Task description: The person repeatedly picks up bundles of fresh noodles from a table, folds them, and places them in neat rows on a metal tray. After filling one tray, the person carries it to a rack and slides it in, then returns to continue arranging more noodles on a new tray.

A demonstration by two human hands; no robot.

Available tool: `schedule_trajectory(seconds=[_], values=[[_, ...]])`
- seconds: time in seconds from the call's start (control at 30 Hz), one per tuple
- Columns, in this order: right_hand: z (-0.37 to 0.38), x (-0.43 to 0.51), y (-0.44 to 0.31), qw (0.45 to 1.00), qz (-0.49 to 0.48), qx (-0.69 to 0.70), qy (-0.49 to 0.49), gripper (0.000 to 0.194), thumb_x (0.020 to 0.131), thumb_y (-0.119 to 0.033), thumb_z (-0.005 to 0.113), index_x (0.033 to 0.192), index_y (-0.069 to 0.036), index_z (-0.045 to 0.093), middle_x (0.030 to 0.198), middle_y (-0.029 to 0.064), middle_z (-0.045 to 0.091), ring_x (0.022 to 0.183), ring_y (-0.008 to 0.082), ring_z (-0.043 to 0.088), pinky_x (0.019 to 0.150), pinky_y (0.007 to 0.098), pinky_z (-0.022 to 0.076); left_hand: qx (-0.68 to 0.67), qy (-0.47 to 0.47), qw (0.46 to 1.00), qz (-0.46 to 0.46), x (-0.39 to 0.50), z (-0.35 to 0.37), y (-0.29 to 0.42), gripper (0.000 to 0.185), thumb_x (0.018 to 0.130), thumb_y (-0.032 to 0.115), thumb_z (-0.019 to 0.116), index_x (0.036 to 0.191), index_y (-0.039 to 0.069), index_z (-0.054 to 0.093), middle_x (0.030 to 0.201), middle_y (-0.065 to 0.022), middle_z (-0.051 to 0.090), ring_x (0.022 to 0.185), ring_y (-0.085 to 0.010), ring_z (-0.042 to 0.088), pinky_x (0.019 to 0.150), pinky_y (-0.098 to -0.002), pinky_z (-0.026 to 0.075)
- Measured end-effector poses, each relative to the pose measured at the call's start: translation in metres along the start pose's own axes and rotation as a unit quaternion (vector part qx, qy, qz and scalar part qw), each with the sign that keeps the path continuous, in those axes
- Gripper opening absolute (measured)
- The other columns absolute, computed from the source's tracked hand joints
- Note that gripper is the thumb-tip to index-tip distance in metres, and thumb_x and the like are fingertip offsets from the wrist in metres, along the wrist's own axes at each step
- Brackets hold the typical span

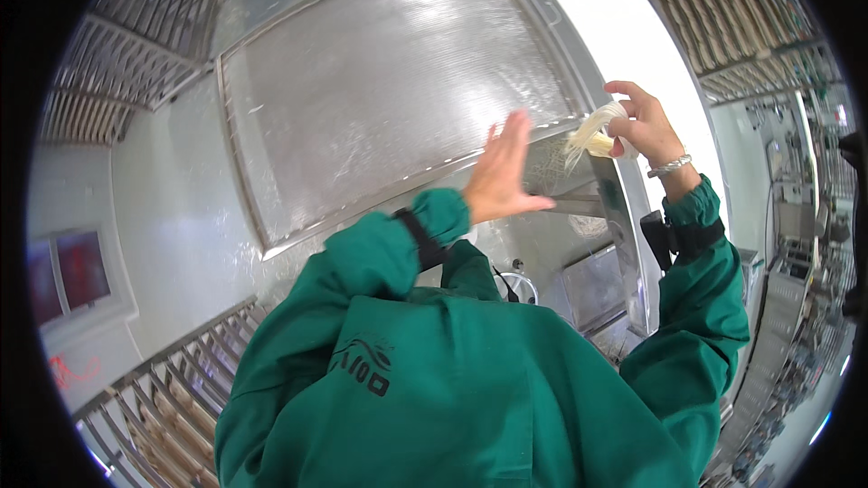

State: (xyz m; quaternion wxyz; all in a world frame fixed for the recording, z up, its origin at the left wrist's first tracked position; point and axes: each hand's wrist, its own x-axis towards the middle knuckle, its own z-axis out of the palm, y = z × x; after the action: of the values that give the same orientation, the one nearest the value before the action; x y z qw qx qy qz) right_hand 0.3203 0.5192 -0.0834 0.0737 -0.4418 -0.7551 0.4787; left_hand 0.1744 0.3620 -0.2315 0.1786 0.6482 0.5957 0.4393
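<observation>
My right hand (pixel 644 125), with a braided silver bracelet at its wrist, grips a folded bundle of thin pale strands (pixel 595 130), which look like dry noodles. The loose ends hang down to the left, over the corner between the metal tray and the table frame. My left hand (pixel 502 169) is spread with nothing in it, its fingers over the near edge of a wide framed metal tray (pixel 386 95). A few pale scraps lie on the tray. Black bands circle both green sleeves.
A white surface (pixel 630 20) runs along the right of the tray. Slatted racks stand at the upper left (pixel 142 47), upper right (pixel 732 7) and lower left (pixel 176 379). Below the table frame are a metal panel (pixel 597 288) and a round handwheel (pixel 519 285). Machinery lines the far right.
</observation>
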Motion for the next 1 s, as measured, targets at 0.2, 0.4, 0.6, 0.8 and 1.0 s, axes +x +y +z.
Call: schedule_trajectory(seconds=[0.2, 0.4, 0.6, 0.8, 1.0], values=[[0.13, -0.023, -0.085, 0.965, 0.021, 0.236, -0.109, 0.046, 0.073, -0.002, 0.058, 0.116, 0.007, 0.047, 0.088, 0.0146, 0.061, 0.076, 0.0196, 0.061, 0.07, 0.0271, 0.047, 0.074, 0.16, 0.984, -0.014, -0.039, -0.041, -0.021, 0.094, 0.062, 0.022, 0.076, 0.135, -0.006, 0.024, 0.127, -0.0223, 0.043, 0.121, -0.0352, 0.04, 0.108, -0.0505, 0.022], [0.221, -0.033, -0.121, 0.91, 0.073, 0.363, -0.186, 0.039, 0.079, 0.001, 0.052, 0.116, 0.009, 0.044, 0.084, 0.0132, 0.054, 0.064, 0.0152, 0.057, 0.061, 0.0307, 0.0518, 0.19, 0.115, 0.974, -0.046, -0.179, -0.159, -0.103, 0.031, 0.073, 0.001, 0.059, 0.104, 0.004, 0.056, 0.093, -0.0131, 0.06, 0.084, -0.0337, 0.059, 0.073, -0.0405, 0.049], [0.289, 0.001, -0.102, 0.866, 0.122, 0.42, -0.242, 0.033, 0.081, 0.002, 0.048, 0.113, 0.009, 0.044, 0.084, 0.0138, 0.052, 0.063, 0.0164, 0.055, 0.067, 0.0375, 0.0545, 0.273, -0.063, 0.95, -0.136, -0.27, -0.265, -0.133, 0.017, 0.076, 0.003, 0.053, 0.093, 0.006, 0.05, 0.087, -0.0123, 0.058, 0.086, -0.0333, 0.058, 0.072, -0.0426, 0.046], [0.346, 0.035, -0.077, 0.884, 0.113, 0.372, -0.257, 0.033, 0.081, 0.001, 0.048, 0.113, 0.009, 0.043, 0.088, 0.016, 0.052, 0.068, 0.019, 0.059, 0.07, 0.0384, 0.055, 0.273, -0.126, 0.92, -0.253, -0.284, -0.265, -0.174, 0.018, 0.079, 0.003, 0.049, 0.097, 0.007, 0.049, 0.094, -0.013, 0.056, 0.093, -0.0338, 0.056, 0.074, -0.0444, 0.045], [0.402, 0.046, -0.081, 0.912, 0.132, 0.305, -0.239, 0.048, 0.078, 0.005, 0.043, 0.124, 0.015, 0.03, 0.107, 0.0276, 0.048, 0.093, 0.0331, 0.061, 0.085, 0.0411, 0.0517, 0.195, 0.005, 0.93, -0.312, -0.303, -0.264, -0.182, 0.054, 0.075, -0.006, 0.052, 0.127, 0.004, 0.04, 0.116, -0.0176, 0.046, 0.11, -0.0355, 0.048, 0.089, -0.0397, 0.043]])
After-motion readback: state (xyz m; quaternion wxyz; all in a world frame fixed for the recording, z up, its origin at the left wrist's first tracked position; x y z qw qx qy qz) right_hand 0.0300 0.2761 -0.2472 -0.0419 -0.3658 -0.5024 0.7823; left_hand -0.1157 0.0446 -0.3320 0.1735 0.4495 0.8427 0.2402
